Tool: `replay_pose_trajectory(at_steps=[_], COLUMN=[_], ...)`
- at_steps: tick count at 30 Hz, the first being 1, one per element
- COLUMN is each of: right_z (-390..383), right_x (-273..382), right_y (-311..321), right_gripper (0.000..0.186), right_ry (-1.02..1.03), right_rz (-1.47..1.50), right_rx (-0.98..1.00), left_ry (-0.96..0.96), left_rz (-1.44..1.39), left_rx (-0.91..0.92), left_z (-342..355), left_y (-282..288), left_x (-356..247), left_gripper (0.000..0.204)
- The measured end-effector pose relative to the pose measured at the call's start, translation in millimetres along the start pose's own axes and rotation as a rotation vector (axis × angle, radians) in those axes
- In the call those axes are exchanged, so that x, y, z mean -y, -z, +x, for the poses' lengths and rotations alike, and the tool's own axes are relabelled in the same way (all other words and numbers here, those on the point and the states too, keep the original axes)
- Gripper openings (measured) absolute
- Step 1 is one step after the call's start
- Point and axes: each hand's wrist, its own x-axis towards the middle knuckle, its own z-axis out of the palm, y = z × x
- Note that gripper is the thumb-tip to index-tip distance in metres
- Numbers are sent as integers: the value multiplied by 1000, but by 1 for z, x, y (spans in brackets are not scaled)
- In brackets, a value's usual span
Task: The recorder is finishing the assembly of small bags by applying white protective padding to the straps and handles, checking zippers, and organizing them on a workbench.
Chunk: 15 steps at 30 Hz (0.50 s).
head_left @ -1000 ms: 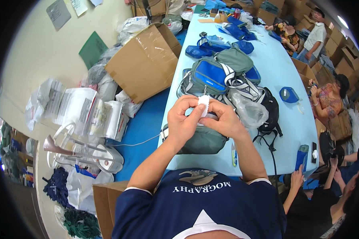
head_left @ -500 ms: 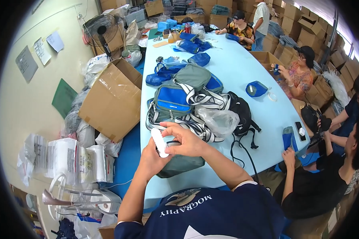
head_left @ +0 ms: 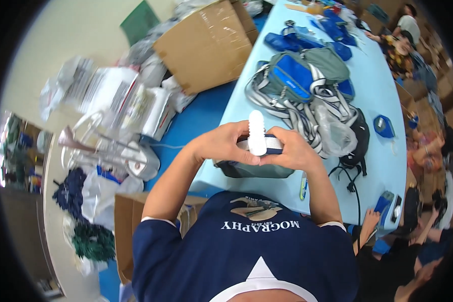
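My left hand [head_left: 225,144] and my right hand [head_left: 294,149] come together in front of my chest. Their thumbs nearly meet around a piece of navy-and-white striped webbing [head_left: 274,143], with fingers curled behind it. A white ribbed plastic piece [head_left: 256,132] stands upright between the hands, at the left hand's fingers; its exact kind I cannot make out. Beneath them a grey-green bag [head_left: 256,169] lies at the table's near edge, partly hidden by the hands. Just right of it is a slim yellow-green tool or pen [head_left: 303,187].
On the light-blue table [head_left: 231,113], blue-and-grey bags [head_left: 292,75] with striped straps are piled beyond my hands, beside clear plastic [head_left: 334,133] and a black bag [head_left: 357,143]. A large carton [head_left: 204,48] stands left; an open carton [head_left: 123,236] is nearer. Co-workers sit along the right side.
The view has swung left and down. The white ribbed piece has turned more upright. My right hand has moved from touching it to gripping the striped webbing together with my left.
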Motion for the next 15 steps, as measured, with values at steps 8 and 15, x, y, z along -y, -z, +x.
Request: replay_pose_trajectory(at_steps=[8,15], right_z=[4,16], right_x=[25,-20], right_y=[-37,-45], right_gripper=[56,67], right_ry=[176,257], right_rz=[-145,0], right_rx=[73,44], left_ry=[207,203], left_rz=[5,-85], left_rx=[-219,-828], left_z=[-52,-192], left_y=[-18,-30], left_x=[3,-44], left_gripper=[37,30])
